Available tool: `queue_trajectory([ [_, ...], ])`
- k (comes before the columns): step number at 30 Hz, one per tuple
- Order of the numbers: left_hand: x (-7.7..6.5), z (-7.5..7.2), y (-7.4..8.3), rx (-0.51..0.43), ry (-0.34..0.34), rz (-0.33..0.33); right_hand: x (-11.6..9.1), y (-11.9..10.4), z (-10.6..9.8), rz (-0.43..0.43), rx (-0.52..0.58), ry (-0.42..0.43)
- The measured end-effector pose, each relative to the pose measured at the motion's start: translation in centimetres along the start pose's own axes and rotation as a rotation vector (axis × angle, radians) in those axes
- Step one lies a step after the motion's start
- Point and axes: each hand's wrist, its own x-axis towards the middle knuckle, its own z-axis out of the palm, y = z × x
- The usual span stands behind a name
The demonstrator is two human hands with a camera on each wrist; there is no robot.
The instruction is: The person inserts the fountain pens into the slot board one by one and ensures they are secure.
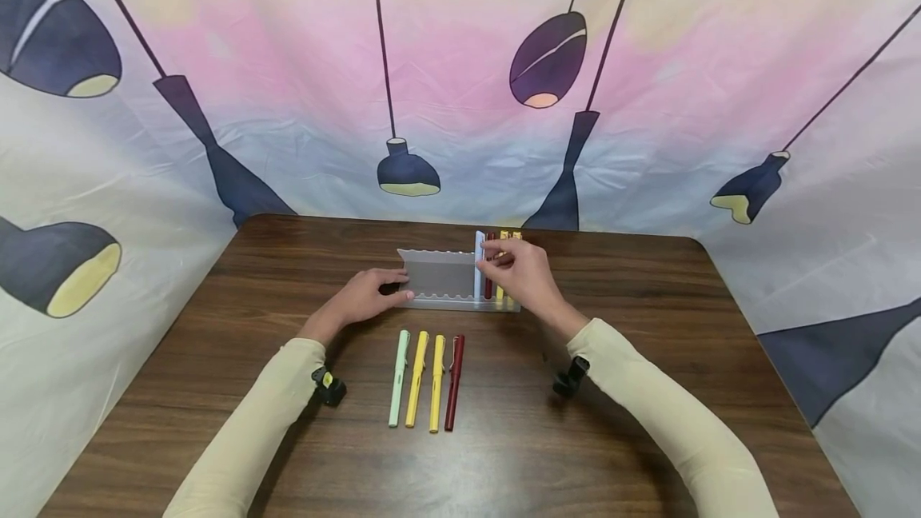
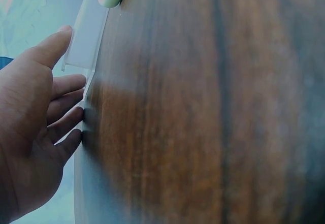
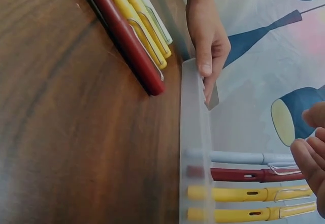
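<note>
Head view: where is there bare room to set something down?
Bare table: between the loose dark red pen and the right wrist camera, and outside the right sleeve. The clear rack is bare between the left hand and the pale blue pen; crowded at its right end, with pens and the right hand.

The left forearm point(image 1: 248, 422) and right forearm point(image 1: 658, 402) are reaching inward from the near side. The left grip point(image 1: 368, 296) is holding its thumb across from its fingers; the right grip point(image 1: 528, 272) is bending its fingers leftward, thumb parted.
</note>
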Motion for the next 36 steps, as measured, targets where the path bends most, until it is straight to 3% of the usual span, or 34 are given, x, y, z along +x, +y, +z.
queue_trajectory([
  [14,-0.1,0.0,0.0,-0.004,0.002,-0.002,-3.7,-0.5,1.3,0.092,0.07,-0.07],
  [26,0.0,0.0,-0.1,-0.013,0.008,0.001,-6.6,-0.8,3.5,0.144,0.097,-0.201],
  [36,0.0,0.0,0.0,-0.011,0.009,0.001,-7.7,-0.9,4.8,0.185,0.045,-0.269],
])
